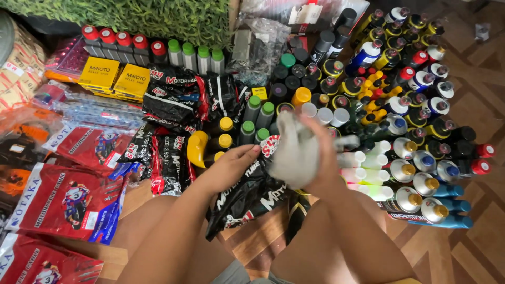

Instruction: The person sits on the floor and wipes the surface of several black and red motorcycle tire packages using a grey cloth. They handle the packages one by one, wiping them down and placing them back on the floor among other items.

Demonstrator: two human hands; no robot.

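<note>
My left hand [231, 165] grips the top of a black plastic packet with red and white print [247, 197], which hangs down between my knees. My right hand [318, 152] holds a crumpled whitish cloth [294, 150] pressed against the packet's upper right edge. Both hands are close together, just in front of a cluster of small bottles.
Spray cans and bottles with coloured caps [410, 105] crowd the floor at right. More black packets [173, 100], yellow boxes [113, 76] and red packets [68, 200] lie at left. Red- and green-capped bottles [152, 52] line the back, below green artificial grass [131, 16]. Wooden floor [463, 252] shows at lower right.
</note>
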